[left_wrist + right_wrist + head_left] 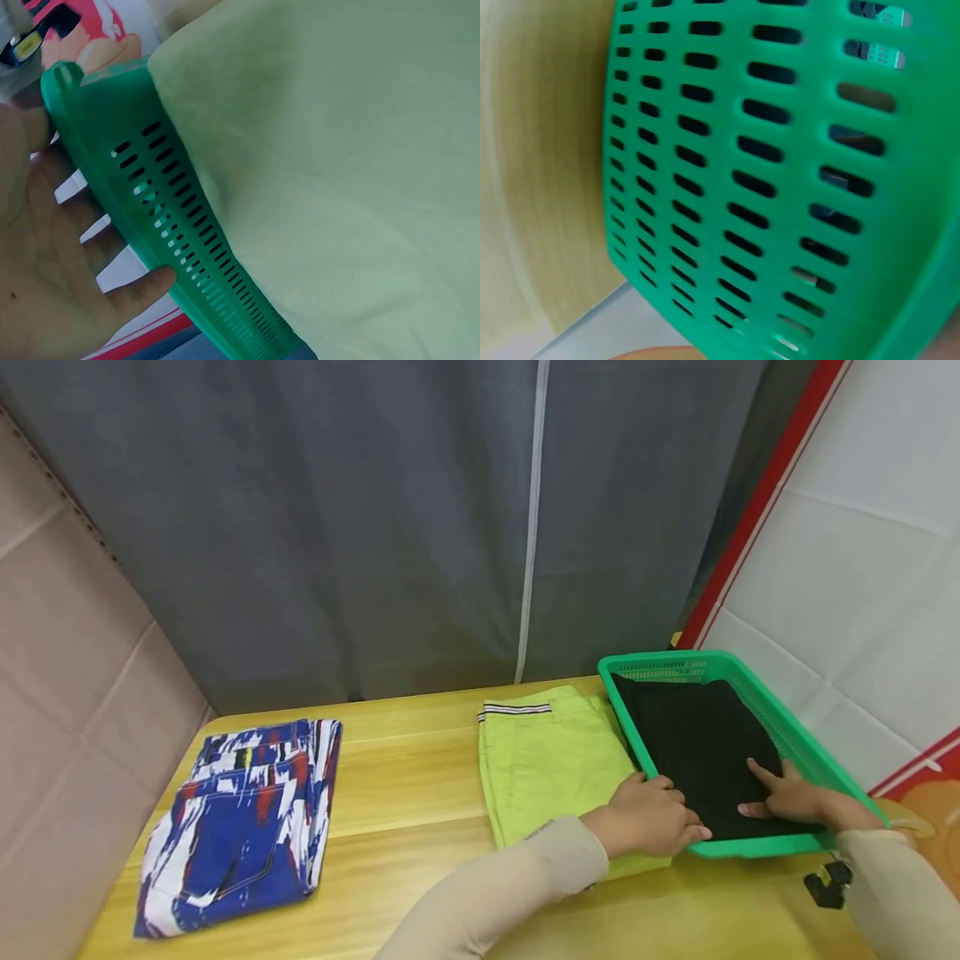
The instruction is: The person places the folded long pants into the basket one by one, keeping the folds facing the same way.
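Observation:
A green basket (780, 710) with slotted walls holds black folded cloth (690, 752). My left hand (651, 814) rests over its left rim. In the left wrist view the spread fingers (146, 292) reach to the rim, one lying against the outer wall. Inside the basket my right hand (787, 797) rests on the black cloth with thumb and fingers spread. Beside and partly under the basket lies a lime-green folded garment (547, 768) with a striped waistband. In the right wrist view the basket wall (720, 180) hides the right hand's fingers.
Folded blue, white and red patterned pants (240, 827) lie at the left of the wooden table (405, 777). A grey curtain (360, 527) hangs behind. White panels (862, 568) with red trim stand close to the basket's right side.

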`<state>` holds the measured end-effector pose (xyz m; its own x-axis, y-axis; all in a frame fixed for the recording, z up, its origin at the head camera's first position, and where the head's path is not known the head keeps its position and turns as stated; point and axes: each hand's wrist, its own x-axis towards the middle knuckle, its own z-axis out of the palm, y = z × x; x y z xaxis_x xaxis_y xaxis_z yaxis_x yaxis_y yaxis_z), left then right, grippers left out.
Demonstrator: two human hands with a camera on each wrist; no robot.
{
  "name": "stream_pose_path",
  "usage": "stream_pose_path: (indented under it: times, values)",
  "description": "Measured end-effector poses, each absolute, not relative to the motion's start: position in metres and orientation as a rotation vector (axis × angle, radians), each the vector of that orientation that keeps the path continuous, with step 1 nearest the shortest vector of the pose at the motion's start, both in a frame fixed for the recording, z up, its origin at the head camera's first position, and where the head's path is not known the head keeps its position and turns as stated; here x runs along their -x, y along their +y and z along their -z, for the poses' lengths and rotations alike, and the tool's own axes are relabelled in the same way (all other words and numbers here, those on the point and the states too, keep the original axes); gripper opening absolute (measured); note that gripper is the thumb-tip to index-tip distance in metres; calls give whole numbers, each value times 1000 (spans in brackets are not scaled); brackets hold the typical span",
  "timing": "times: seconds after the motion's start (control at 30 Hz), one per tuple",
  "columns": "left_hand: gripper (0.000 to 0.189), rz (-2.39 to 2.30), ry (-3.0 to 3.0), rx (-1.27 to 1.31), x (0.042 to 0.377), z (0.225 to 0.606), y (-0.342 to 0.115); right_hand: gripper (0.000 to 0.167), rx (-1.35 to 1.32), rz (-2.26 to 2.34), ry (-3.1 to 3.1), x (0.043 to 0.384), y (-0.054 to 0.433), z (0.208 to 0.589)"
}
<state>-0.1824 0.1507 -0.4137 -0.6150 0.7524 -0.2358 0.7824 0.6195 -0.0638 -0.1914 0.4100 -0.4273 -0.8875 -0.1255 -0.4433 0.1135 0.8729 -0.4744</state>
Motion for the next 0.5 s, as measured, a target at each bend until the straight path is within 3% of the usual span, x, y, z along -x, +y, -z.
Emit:
stream_pose_path:
  times: [0.5]
  values:
    - [40, 166, 2516, -1318, 189, 419, 142, 107, 17, 629, 2703, 189, 414, 437]
